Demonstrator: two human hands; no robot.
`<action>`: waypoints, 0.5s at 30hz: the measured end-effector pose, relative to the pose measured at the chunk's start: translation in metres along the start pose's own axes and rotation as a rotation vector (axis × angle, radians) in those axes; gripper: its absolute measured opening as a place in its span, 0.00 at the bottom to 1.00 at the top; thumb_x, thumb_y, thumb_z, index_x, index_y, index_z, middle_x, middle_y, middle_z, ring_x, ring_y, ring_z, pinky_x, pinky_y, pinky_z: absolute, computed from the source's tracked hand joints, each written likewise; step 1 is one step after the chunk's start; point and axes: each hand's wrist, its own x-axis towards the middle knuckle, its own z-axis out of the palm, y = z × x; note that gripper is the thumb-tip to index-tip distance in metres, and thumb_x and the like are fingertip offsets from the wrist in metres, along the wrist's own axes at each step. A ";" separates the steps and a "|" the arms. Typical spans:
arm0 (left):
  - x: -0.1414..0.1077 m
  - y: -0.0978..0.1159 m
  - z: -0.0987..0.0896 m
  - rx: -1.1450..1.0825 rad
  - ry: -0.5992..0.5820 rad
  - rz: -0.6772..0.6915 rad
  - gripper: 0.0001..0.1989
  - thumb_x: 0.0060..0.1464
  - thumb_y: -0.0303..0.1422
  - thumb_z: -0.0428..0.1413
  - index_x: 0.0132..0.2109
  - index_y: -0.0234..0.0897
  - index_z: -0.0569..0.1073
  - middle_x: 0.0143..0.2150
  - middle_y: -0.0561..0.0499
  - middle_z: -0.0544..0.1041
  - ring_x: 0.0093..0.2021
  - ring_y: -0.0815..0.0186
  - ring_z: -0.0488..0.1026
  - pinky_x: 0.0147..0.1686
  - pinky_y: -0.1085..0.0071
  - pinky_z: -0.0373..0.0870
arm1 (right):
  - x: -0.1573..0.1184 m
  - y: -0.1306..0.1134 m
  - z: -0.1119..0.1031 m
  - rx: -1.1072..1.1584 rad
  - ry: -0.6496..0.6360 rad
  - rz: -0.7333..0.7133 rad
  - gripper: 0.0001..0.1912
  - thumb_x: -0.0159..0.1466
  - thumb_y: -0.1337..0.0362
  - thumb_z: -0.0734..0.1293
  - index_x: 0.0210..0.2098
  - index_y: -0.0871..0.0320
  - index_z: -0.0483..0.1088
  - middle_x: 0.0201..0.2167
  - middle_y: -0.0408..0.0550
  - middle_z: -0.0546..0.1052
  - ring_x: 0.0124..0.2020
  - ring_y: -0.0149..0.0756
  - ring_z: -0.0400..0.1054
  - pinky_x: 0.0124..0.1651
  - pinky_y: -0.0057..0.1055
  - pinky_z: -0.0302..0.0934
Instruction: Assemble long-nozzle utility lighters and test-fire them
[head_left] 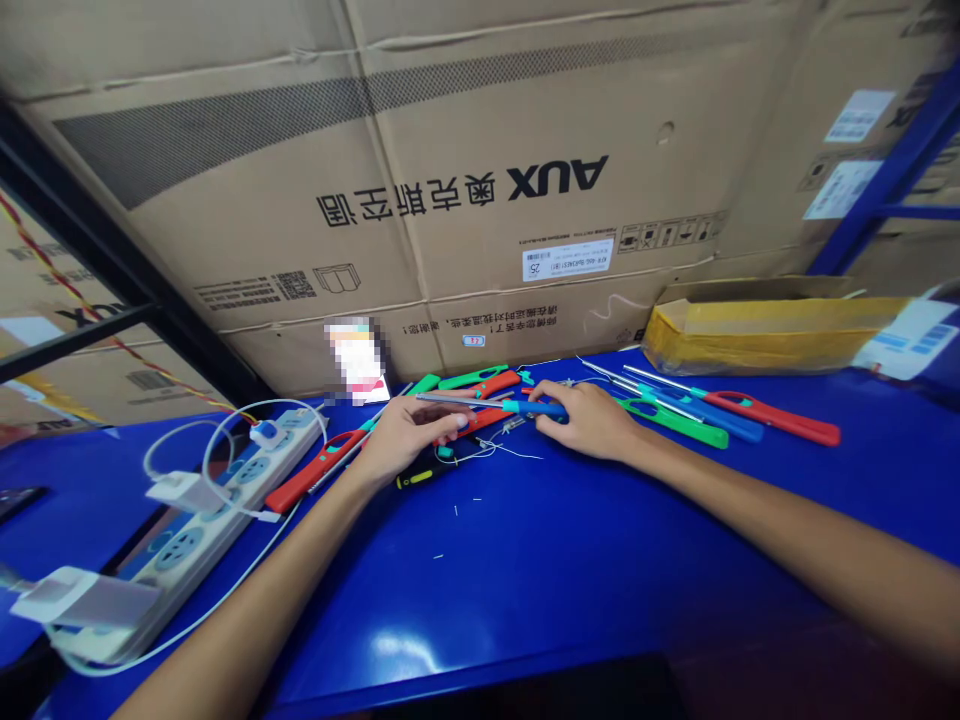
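A lighter with a blue handle [549,410] and a long metal tube lies level between my hands. My right hand [581,418] is closed on its blue handle. My left hand [409,430] is at the tube end, its fingers bent, with a small dark blue piece at the thumb tip. Behind and under the hands lie red and green lighters [472,377], thin wires and small teal parts. A black and yellow screwdriver [426,474] rests just right of my left wrist. Another red lighter [319,470] lies left of my left hand.
Red, blue [720,415] and green lighters lie at the right. A power strip [202,540] with white chargers and cables fills the left. A lit phone [358,362] leans on the cardboard wall [465,120]. A yellow-taped box [750,335] stands at the back right. Small white bits lie in front.
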 end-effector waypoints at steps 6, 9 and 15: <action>-0.003 0.004 0.012 -0.054 -0.039 0.065 0.27 0.65 0.51 0.61 0.59 0.34 0.82 0.30 0.47 0.81 0.28 0.66 0.73 0.29 0.71 0.72 | -0.004 -0.006 0.007 0.095 -0.054 -0.029 0.19 0.67 0.56 0.64 0.54 0.50 0.76 0.39 0.47 0.85 0.33 0.42 0.75 0.36 0.37 0.58; -0.002 0.003 0.015 -0.088 -0.065 0.083 0.29 0.68 0.54 0.57 0.58 0.32 0.82 0.31 0.45 0.82 0.28 0.66 0.74 0.29 0.71 0.71 | -0.005 -0.009 0.009 0.131 -0.048 -0.049 0.18 0.67 0.57 0.63 0.53 0.51 0.75 0.40 0.47 0.85 0.34 0.41 0.76 0.36 0.37 0.59; 0.000 0.002 0.015 -0.096 -0.064 0.061 0.29 0.69 0.55 0.56 0.55 0.32 0.82 0.30 0.45 0.81 0.27 0.65 0.74 0.29 0.70 0.70 | -0.005 -0.010 0.011 0.148 -0.039 -0.034 0.17 0.68 0.55 0.63 0.53 0.50 0.75 0.40 0.47 0.85 0.34 0.42 0.76 0.36 0.37 0.60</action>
